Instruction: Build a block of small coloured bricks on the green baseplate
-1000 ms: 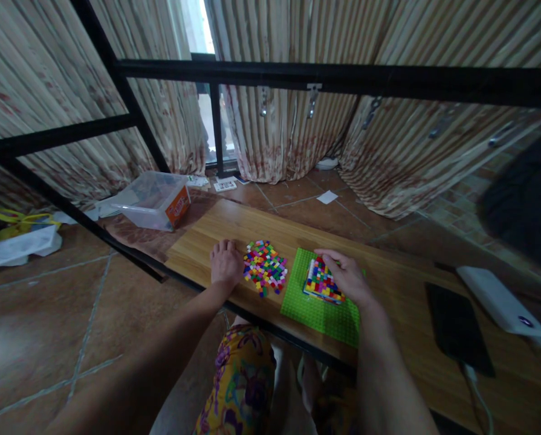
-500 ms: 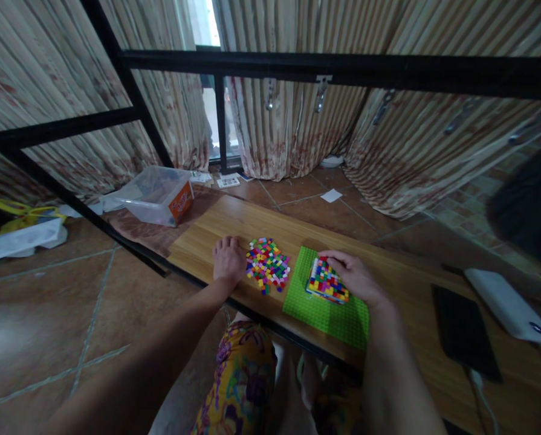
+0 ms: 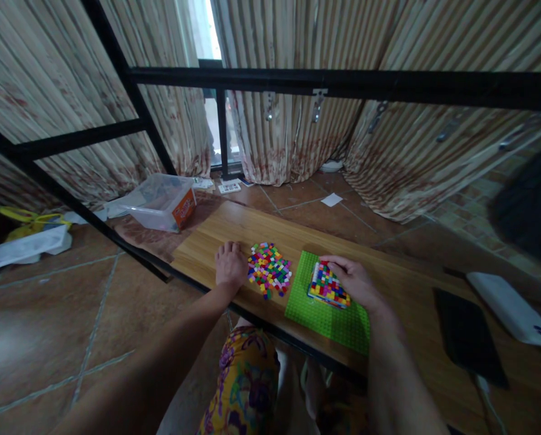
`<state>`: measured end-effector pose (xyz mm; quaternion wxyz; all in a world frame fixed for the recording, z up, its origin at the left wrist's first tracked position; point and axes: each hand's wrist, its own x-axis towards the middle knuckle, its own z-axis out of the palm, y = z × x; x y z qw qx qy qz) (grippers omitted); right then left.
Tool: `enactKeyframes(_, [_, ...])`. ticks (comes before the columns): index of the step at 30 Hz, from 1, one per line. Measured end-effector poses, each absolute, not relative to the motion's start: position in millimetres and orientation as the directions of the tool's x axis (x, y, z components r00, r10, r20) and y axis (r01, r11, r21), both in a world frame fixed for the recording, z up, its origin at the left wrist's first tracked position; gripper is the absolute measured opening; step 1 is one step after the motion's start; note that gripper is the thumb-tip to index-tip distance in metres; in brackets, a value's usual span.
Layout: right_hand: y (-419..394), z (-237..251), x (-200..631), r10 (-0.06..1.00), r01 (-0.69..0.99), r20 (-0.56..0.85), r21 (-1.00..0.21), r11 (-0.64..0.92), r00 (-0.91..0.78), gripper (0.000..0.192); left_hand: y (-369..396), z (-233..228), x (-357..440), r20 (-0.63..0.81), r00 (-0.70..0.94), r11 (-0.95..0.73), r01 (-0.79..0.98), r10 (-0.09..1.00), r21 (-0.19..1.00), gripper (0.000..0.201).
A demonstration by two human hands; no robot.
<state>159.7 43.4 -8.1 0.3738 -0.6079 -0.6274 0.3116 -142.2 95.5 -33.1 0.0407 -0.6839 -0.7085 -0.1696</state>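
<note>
A thick block of small multicoloured toy bricks [image 3: 328, 286] sits on a green studded baseplate [image 3: 309, 323]. My right hand [image 3: 352, 279] is curled over the far right edge of this block, thumb and forefinger close together on its top; whatever they pinch is too small to make out. To the left of the baseplate lies a loose heap of tiny coloured bricks [image 3: 269, 270]. Resting palm down on the wooden table [image 3: 238, 226], just left of the heap, my left hand [image 3: 231, 264] has its fingers laid out and holds nothing.
At the table's right are a black phone-like slab [image 3: 467, 332] with a cable and a white device [image 3: 508, 305]. A clear plastic box [image 3: 155, 208] with an orange label stands beyond the left end. Black metal bars [image 3: 297, 78] cross ahead, before striped curtains [image 3: 292, 139].
The whole view has shifted slightly, so everything sits a little lower in the picture. Both hands keep nearly the same places over the table and block.
</note>
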Motion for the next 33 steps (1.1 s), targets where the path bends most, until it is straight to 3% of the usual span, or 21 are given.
enactKeyframes(4, [41,-8,157,0.99,0.482,0.134,-0.871,0.095,0.048,0.04,95,-33,-142,0.3,-0.062,0.009,0.984,0.952,0.176,0.031])
enactKeyframes(10, [30,7,131,0.859,0.553,0.384,-0.82,0.148,0.338,0.033,94,-31,-141,0.284,-0.065,0.008,0.98,0.957,0.199,0.03])
enactKeyframes(13, [17,18,102,0.863,0.586,0.434,-0.781,0.218,0.258,0.027,93,-32,-141,0.275,-0.075,0.02,0.98,0.958,0.198,0.031])
enactKeyframes(15, [8,20,80,0.911,0.593,0.405,-0.753,0.287,0.074,0.023,93,-32,-140,0.273,-0.077,0.023,0.981,0.959,0.192,0.031])
enactKeyframes(19, [-1,11,46,0.956,0.659,0.185,-0.693,0.292,-0.229,0.013,93,-32,-140,0.268,-0.078,0.025,0.981,0.96,0.195,0.03])
enactKeyframes(22, [-2,2,32,0.968,0.753,0.109,-0.61,0.245,-0.226,0.009,92,-31,-140,0.254,-0.084,0.029,0.977,0.964,0.213,0.03])
enactKeyframes(28, [-3,-11,10,0.975,0.866,0.142,-0.45,0.216,-0.17,0.019,92,-30,-140,0.248,-0.083,0.025,0.973,0.965,0.228,0.032])
enactKeyframes(33, [-4,-12,1,0.982,0.887,0.088,-0.422,0.186,-0.165,0.01,92,-30,-140,0.253,-0.079,0.018,0.972,0.964,0.233,0.031])
